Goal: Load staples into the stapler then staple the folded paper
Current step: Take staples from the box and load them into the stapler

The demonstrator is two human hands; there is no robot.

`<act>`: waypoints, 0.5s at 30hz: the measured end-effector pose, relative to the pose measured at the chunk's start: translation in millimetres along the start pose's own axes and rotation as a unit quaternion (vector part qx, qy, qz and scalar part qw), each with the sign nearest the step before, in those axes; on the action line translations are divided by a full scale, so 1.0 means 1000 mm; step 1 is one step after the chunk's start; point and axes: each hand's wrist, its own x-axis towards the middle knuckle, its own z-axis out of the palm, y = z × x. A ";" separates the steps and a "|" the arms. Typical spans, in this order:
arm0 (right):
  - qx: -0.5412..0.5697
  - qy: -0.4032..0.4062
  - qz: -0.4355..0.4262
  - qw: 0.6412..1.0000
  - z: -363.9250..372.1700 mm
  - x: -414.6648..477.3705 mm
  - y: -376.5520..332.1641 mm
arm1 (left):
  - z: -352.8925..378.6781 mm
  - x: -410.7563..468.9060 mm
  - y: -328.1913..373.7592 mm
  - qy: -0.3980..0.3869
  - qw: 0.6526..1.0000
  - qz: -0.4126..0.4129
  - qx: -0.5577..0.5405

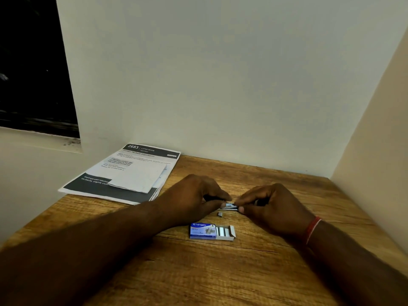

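At the near edge: we've got a wooden table (198, 274), with both forearms reaching in over it.
Staple box: just ahead, and it's a blue staple box (204, 231) lying open, silver strips showing at its right end.
Loose staples: a tiny clump (220, 214) sits on the wood between box and hands.
Left hand: our left hand (198, 194) is curled, thumb and fingertips pinching the stapler (230, 206).
Right hand: our right hand (272, 205) is curled too, pinching the other end, with a red band (312, 228) at the wrist.
Stapler: low over the table between both hands; we see only a silver stretch.
Folded paper: far left, the folded paper (141, 177) lies on a printed sheet (97, 185), well apart from the hands.
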 end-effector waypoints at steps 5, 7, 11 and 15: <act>-0.006 -0.001 -0.003 1.000 0.001 0.002 0.001 | 0.002 0.002 -0.005 -0.034 0.999 0.013 0.033; -0.015 0.000 -0.007 1.000 0.002 0.002 0.003 | 0.002 0.002 -0.006 -0.046 0.998 0.011 0.036; -0.014 0.002 -0.008 1.000 0.003 0.005 0.005 | 0.001 0.001 -0.008 -0.059 0.997 0.019 0.042; -0.019 0.000 -0.013 1.000 0.005 0.006 0.008 | -0.002 -0.001 -0.011 -0.055 0.998 0.017 0.021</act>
